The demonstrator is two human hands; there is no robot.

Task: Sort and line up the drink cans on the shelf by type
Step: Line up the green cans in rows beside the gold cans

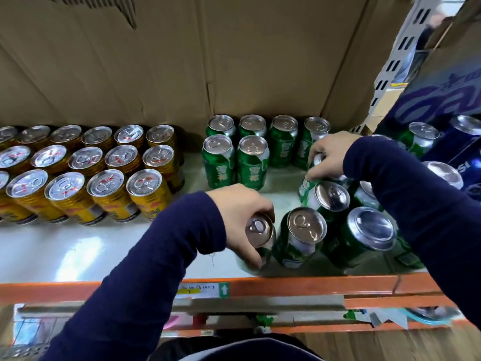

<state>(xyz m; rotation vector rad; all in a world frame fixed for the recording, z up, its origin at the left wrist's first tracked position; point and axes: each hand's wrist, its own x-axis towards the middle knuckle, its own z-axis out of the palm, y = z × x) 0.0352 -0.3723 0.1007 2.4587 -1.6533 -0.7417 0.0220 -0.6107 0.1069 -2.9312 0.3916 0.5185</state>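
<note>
Between left fingers (263,205), green can (259,229).

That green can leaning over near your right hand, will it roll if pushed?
Likely, yes: the leaning green can is round and smooth, so it may tip and roll. Neighbouring green cans crowd it and might stop it.

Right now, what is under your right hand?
The right hand grips a silver-lidded aluminium drink can; only part of its lid shows between the fingers. Its body and base are covered, so its type is unclear.
</note>
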